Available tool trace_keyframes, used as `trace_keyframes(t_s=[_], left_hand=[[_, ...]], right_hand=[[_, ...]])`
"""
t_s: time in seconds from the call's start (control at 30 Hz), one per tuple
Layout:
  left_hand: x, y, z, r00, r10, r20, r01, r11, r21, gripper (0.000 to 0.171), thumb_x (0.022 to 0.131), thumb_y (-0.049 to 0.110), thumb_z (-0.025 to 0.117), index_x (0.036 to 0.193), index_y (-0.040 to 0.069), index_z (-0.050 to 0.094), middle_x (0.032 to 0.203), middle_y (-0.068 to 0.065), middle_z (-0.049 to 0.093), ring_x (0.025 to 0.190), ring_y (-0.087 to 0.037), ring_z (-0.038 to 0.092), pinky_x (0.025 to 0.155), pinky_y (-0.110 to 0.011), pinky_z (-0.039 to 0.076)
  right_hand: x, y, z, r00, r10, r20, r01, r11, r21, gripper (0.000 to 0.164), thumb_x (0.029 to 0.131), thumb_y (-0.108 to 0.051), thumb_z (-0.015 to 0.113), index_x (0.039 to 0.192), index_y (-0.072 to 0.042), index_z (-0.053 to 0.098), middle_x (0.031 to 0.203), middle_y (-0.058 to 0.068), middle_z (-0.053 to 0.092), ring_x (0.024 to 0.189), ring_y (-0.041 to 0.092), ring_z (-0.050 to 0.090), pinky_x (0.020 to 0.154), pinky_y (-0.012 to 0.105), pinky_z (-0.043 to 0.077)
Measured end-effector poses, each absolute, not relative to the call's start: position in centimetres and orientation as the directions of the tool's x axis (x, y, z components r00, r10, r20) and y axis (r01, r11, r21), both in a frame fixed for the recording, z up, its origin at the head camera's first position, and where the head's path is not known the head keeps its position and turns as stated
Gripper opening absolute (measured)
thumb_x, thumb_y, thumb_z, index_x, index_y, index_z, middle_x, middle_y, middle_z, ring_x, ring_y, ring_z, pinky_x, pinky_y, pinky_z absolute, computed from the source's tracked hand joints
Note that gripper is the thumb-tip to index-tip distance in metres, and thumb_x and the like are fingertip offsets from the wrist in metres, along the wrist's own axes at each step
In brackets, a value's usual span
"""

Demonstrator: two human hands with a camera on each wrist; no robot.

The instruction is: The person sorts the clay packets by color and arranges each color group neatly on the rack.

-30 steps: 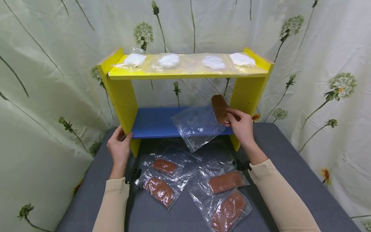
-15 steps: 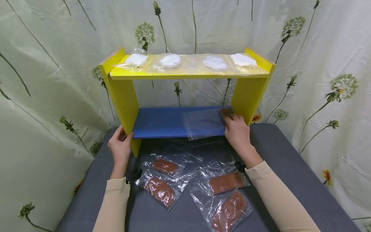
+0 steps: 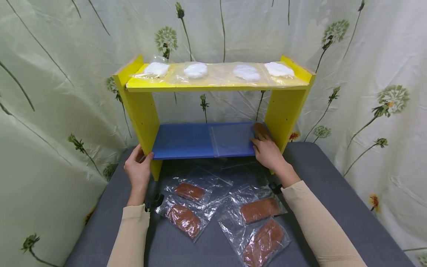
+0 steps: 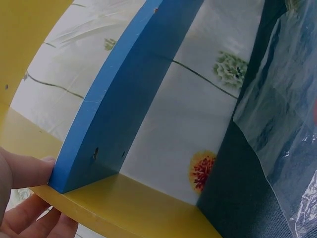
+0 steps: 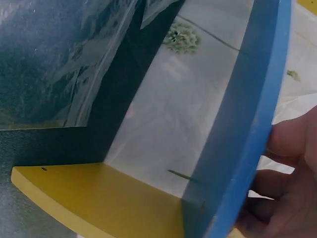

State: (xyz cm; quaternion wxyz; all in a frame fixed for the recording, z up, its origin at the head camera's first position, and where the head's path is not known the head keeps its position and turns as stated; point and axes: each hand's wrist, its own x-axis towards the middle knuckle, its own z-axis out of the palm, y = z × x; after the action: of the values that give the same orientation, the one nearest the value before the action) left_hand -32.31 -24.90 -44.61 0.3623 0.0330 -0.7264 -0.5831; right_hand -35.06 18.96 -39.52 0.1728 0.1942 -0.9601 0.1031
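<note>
Touching with right grip (image 3: 269, 152) brown oblong slab (image 3: 258, 128) in clear plastic bag (image 3: 231, 139), at right end of flat blue shelf (image 3: 183, 140); cannot tell whether pinching. Clasping yellow side panel (image 3: 137, 120) with left grip (image 3: 138, 170). Probably soft, light, slippery; best held by long sides.

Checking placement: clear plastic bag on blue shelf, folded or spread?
Spread: clear plastic bag lies flat on the blue shelf, seal edge straight. Part beneath right hand hidden.
</note>
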Motion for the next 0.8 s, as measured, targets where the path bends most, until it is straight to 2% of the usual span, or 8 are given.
trace_keyframes(t_s=[0.27,0.47,0.67,0.8], left_hand=[[-32.4,-24.7,-44.7,-0.734,-0.474,0.486,0.378,0.31,0.872,0.05,0.089,0.008,0.078,0.135,0.022,0.067,0.125,-0.01,0.069,0.113,-0.026,0.066,0.093,-0.037,0.055],[-32.7,-24.7,-44.9,-0.734,-0.463,0.497,0.387,0.317,0.866,0.048,0.09,0.011,0.077,0.134,0.026,0.068,0.125,-0.007,0.069,0.113,-0.024,0.066,0.093,-0.035,0.055],[-32.6,-24.9,-45.2,-0.73,-0.457,0.509,0.391,0.333,0.858,0.048,0.09,0.01,0.077,0.134,0.028,0.068,0.123,-0.006,0.069,0.112,-0.023,0.067,0.092,-0.033,0.055],[-32.6,-25.1,-45.2,-0.722,-0.46,0.518,0.396,0.34,0.853,0.048,0.09,0.009,0.077,0.133,0.027,0.068,0.123,-0.006,0.07,0.112,-0.022,0.067,0.092,-0.031,0.055]], right_hand=[[-36.2,19.8,-39.5,-0.863,-0.36,0.355,-0.443,0.876,-0.189,0.04,0.101,-0.002,0.045,0.138,0.005,0.058,0.151,0.03,0.04,0.139,0.046,0.035,0.115,0.057,0.028],[-35.5,20.7,-38.7,-0.823,-0.415,0.388,-0.522,0.823,-0.226,0.038,0.101,-0.002,0.048,0.137,0.002,0.06,0.147,0.026,0.047,0.134,0.044,0.044,0.112,0.057,0.033],[-33.7,21.5,-38.2,-0.823,-0.456,0.34,-0.533,0.827,-0.181,0.04,0.1,-0.007,0.059,0.139,-0.002,0.06,0.145,0.022,0.05,0.132,0.041,0.046,0.106,0.058,0.04],[-33.1,21.7,-38.6,-0.839,-0.463,0.284,-0.499,0.865,-0.062,0.042,0.098,-0.011,0.064,0.139,-0.001,0.059,0.147,0.024,0.047,0.132,0.044,0.044,0.11,0.057,0.036]])
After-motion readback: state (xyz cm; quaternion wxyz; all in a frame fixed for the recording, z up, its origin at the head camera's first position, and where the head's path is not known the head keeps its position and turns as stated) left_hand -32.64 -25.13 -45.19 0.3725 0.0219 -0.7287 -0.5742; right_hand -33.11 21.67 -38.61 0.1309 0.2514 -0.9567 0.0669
